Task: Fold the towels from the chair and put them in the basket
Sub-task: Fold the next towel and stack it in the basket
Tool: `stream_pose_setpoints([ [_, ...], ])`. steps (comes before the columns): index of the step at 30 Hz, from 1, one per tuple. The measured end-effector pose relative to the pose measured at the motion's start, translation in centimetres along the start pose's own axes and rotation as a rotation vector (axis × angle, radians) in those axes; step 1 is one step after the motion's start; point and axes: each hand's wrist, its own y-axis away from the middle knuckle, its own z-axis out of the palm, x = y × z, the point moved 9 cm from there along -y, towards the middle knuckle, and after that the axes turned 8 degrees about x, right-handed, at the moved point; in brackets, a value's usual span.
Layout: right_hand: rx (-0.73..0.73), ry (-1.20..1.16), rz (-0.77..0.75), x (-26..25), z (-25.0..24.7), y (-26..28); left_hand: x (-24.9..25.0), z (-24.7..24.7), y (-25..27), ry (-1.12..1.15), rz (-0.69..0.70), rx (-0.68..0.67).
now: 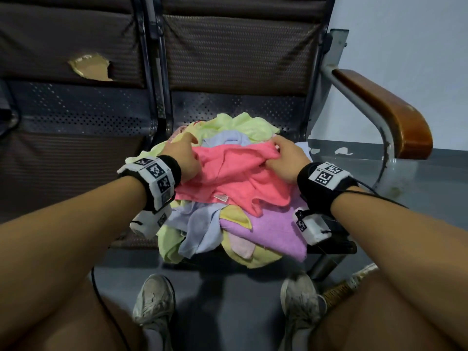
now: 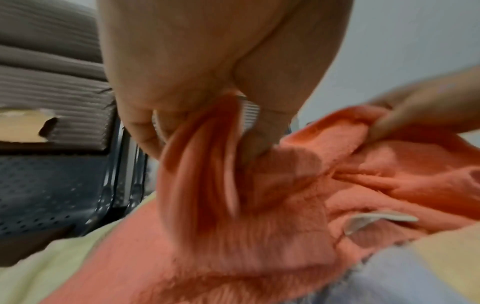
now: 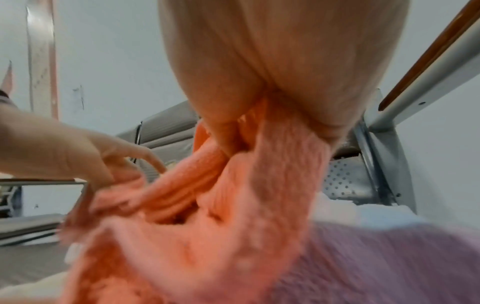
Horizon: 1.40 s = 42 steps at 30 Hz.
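Hands gripping pink towel (image 1: 235,171), head view alone shows chair (image 1: 379,107)

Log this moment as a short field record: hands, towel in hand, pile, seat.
left hand: grips the pink towel at its left edge
right hand: grips the same towel at its right edge
pink towel: on top of the pile, bunched, not yet folded
pile: yellow-green, light blue and purple towels heaped below
seat: perforated metal chair, wooden armrest
basket: not clearly in view
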Motion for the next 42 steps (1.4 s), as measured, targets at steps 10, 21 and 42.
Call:
stream_pose_setpoints([
  [10, 0.176, -0.246, -0.104, -3.7, -2.3, 0.6, 10.2, -2.8, 3.6, 0.343, 0.446, 0.256],
  [21, 0.133, -0.444, 0.042, -3.4, -1.9, -0.2, 9.6, 0.3, 2.9, 0.194, 0.348, 0.024],
  [42, -0.071, -0.187, -0.409, -7.4, -2.5, 2.7, 4.8, -4.1, -1.0, 1.03, -0.209, 0.32],
])
